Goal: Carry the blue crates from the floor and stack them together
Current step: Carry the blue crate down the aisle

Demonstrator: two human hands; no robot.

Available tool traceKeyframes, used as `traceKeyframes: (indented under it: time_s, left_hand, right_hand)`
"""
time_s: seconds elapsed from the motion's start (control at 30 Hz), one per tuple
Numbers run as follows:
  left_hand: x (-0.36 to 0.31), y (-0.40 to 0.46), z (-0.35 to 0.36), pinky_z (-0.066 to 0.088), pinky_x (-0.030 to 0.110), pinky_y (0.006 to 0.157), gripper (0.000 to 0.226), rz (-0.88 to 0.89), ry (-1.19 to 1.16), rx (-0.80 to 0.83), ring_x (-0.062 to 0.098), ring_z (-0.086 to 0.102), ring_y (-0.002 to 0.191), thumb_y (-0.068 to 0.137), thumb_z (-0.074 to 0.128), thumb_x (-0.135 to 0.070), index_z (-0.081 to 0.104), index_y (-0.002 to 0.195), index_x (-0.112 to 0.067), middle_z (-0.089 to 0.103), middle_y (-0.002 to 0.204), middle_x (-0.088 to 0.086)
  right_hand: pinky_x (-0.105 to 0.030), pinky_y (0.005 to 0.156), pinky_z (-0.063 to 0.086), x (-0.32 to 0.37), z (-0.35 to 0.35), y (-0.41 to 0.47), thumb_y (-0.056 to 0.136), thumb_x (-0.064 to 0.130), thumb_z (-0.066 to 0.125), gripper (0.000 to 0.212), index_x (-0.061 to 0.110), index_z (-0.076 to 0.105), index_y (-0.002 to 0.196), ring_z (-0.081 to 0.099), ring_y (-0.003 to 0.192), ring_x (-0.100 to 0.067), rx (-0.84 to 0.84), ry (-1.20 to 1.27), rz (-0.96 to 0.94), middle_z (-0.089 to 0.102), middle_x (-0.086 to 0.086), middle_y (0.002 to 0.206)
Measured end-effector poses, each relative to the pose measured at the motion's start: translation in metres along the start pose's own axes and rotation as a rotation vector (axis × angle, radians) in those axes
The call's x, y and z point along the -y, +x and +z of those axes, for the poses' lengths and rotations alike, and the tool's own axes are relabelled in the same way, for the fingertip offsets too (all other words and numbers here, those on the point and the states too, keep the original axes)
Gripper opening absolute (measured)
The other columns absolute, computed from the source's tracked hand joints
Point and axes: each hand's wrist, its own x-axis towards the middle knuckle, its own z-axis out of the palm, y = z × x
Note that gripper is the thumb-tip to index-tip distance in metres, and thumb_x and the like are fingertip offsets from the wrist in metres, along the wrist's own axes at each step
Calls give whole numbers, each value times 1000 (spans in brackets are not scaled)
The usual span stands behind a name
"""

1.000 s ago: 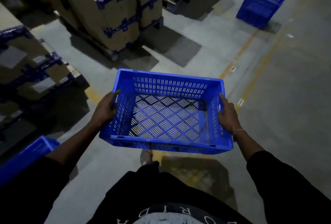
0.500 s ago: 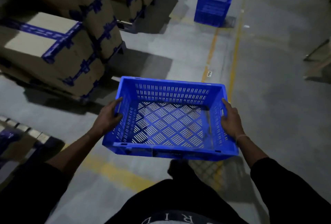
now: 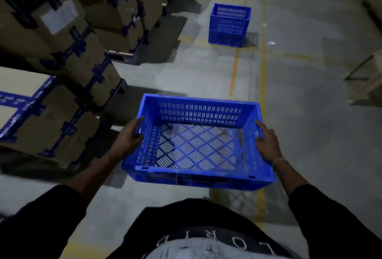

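Note:
I carry an empty blue slotted crate (image 3: 198, 147) at waist height in front of my body. My left hand (image 3: 129, 137) grips its left wall at the handle slot. On the opposite wall my right hand (image 3: 266, 142) holds the crate, fingers along the rim. Farther ahead on the grey floor stands a stack of blue crates (image 3: 229, 25), upright, beside the yellow floor lines.
Tall cardboard boxes (image 3: 68, 56) bound with blue tape stand on pallets along the left. Two yellow lines (image 3: 263, 76) run down the aisle floor. A cardboard piece (image 3: 365, 76) leans at the right edge. A scrap of white paper (image 3: 271, 43) lies near the stack.
My view has turned and I have walked forward along the aisle. The crate stack now lies straight ahead and nearer. Both hands keep the same hold on the crate.

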Motion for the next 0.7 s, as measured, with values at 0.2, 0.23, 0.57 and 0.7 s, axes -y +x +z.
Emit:
traceKeyframes:
  time_s: [0.2, 0.23, 0.57, 0.7]
  left_hand:
    - [-4, 122, 1, 50, 34, 96, 73, 37, 4, -22, 14, 54, 120, 89, 67, -5, 34, 146, -38, 51, 147, 9]
    - [-2, 140, 1, 52, 29, 90, 73, 37, -7, -16, 14, 57, 117, 90, 68, -7, 34, 147, -38, 50, 146, 8]
    - [35, 410, -2, 47, 31, 97, 73, 89, -112, 63, 13, 55, 118, 92, 65, -2, 36, 149, -37, 47, 139, -6]
    - [47, 523, -15, 37, 31, 110, 76, 103, -52, 47, 22, 51, 133, 90, 63, 0, 36, 139, -50, 51, 149, 10]
  right_hand:
    - [-36, 80, 45, 21, -15, 113, 99, 0, 50, 61, 21, 39, 155, 55, 81, -42, -36, -20, 38, 43, -17, 106]
    - [-34, 80, 43, 23, -15, 130, 99, 0, 50, 61, 21, 39, 155, 54, 79, -39, -44, -26, 49, 44, -19, 108]
    - [-35, 77, 43, 59, 16, 357, 95, -5, 50, 62, 19, 44, 152, 58, 88, -47, -105, -42, 146, 48, -26, 112]
    - [-34, 72, 39, 81, 16, 447, 91, -8, 53, 65, 17, 46, 151, 57, 84, -47, -143, -48, 113, 48, -20, 98]
